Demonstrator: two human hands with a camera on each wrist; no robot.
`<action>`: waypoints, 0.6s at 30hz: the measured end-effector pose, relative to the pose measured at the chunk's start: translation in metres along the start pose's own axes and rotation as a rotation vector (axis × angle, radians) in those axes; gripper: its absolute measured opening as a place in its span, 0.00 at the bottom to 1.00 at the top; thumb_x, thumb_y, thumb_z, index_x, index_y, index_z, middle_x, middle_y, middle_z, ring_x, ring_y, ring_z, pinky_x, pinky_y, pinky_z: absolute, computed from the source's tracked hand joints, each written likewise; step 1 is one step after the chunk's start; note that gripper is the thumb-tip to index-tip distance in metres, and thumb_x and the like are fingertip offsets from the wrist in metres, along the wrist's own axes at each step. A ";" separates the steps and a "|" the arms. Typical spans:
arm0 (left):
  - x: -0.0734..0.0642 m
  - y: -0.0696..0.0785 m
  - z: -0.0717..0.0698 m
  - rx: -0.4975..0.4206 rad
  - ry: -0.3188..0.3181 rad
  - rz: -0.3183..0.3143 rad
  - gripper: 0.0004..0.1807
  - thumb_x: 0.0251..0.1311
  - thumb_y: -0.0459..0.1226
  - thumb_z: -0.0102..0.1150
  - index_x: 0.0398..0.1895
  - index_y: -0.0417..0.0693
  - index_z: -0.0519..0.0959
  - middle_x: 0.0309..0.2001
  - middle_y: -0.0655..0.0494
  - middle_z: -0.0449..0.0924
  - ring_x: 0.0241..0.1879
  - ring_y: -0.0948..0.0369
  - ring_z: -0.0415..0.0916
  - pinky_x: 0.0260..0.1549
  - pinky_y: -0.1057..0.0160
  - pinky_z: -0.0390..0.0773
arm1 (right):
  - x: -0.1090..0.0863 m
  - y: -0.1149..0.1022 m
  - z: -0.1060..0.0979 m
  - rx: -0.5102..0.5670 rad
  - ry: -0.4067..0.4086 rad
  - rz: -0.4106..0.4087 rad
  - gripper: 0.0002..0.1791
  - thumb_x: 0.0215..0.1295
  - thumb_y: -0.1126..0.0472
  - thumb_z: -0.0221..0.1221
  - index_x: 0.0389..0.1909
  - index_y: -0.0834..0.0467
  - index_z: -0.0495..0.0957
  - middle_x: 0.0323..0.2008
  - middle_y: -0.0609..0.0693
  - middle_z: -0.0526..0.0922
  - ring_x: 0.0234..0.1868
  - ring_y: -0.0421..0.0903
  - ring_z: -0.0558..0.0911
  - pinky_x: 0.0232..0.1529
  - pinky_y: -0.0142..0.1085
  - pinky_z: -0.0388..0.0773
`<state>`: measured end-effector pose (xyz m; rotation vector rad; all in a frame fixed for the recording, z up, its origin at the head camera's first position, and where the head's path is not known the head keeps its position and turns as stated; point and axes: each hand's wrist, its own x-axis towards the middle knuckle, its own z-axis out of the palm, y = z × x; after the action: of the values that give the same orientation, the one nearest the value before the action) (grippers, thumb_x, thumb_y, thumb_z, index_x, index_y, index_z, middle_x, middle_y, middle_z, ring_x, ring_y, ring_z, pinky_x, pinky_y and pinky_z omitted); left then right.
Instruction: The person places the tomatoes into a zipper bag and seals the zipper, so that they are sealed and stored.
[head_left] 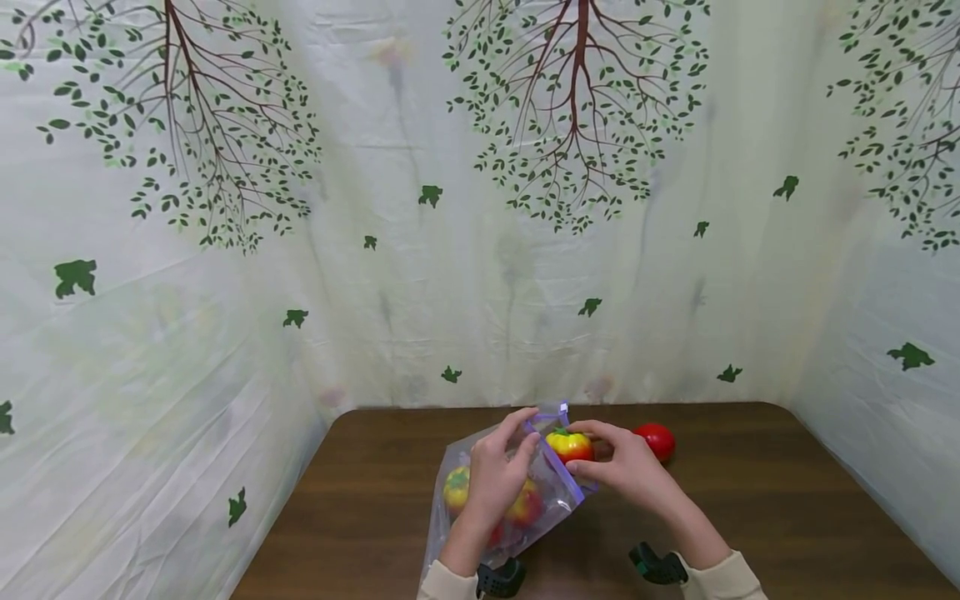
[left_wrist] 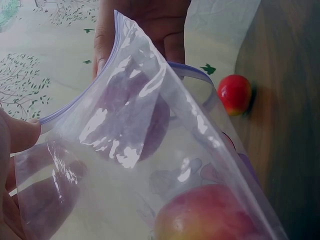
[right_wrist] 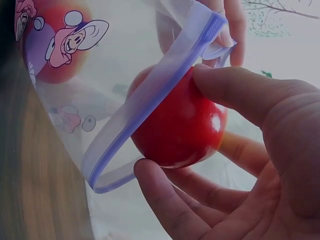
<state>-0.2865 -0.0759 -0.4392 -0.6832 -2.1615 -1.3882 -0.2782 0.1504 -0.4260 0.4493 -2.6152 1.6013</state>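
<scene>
Yellow and red, glossy, green at the top: one round fruit [head_left: 572,447], located at the mouth of a bag, part of it behind the purple rim and part outside. Right hand [head_left: 630,465]: holding that fruit between thumb and fingers, the thumb on one side, fingertips on the other. Bag [head_left: 557,507]: clear plastic, purple zip edging, mouth parted, cartoon figures printed on the side seen from the right wrist; lying slantwise. Left hand [head_left: 497,471]: thumb and finger pinching the bag's edge near the opening, forearm across the bag. Contents, seen through the plastic: a yellowish fruit [head_left: 455,490] to the left, a red-and-yellow fruit [head_left: 527,505] to the right, and further red low between them, partly hidden by the wrist. Beyond the right hand: one red fruit [head_left: 655,442], loose on the dark wooden table [head_left: 757,500]. Wrists: black devices [head_left: 657,565], cream sleeves [head_left: 723,579]. Surround: pale cloth [head_left: 510,333] printed with leafy branches and single green leaves.
</scene>
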 end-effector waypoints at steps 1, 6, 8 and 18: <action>0.000 0.000 0.000 -0.002 0.000 0.000 0.19 0.70 0.43 0.61 0.62 0.66 0.77 0.56 0.61 0.83 0.51 0.62 0.83 0.46 0.63 0.82 | 0.000 0.000 0.000 0.002 0.003 0.001 0.29 0.55 0.48 0.75 0.58 0.46 0.80 0.51 0.51 0.83 0.46 0.53 0.85 0.38 0.41 0.86; 0.000 -0.001 0.000 -0.012 0.004 0.003 0.18 0.70 0.43 0.61 0.62 0.65 0.77 0.55 0.59 0.83 0.50 0.60 0.83 0.44 0.64 0.82 | 0.002 -0.002 0.002 0.010 0.000 0.000 0.29 0.54 0.48 0.75 0.57 0.46 0.80 0.53 0.51 0.82 0.47 0.53 0.86 0.39 0.43 0.86; 0.000 -0.001 0.000 -0.016 0.005 0.002 0.18 0.70 0.43 0.61 0.62 0.65 0.77 0.55 0.59 0.83 0.50 0.60 0.83 0.43 0.65 0.82 | 0.003 -0.003 0.002 0.012 -0.006 0.001 0.29 0.54 0.47 0.75 0.58 0.46 0.80 0.53 0.51 0.82 0.47 0.53 0.86 0.40 0.42 0.85; 0.000 0.000 -0.002 -0.028 -0.002 0.005 0.19 0.69 0.42 0.62 0.62 0.67 0.77 0.49 0.55 0.86 0.43 0.63 0.84 0.40 0.66 0.83 | 0.004 -0.005 0.005 0.060 -0.034 -0.014 0.30 0.57 0.48 0.73 0.60 0.52 0.79 0.52 0.55 0.83 0.46 0.55 0.86 0.39 0.43 0.86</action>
<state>-0.2864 -0.0777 -0.4382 -0.7001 -2.1445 -1.4176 -0.2799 0.1424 -0.4231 0.5013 -2.5887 1.6862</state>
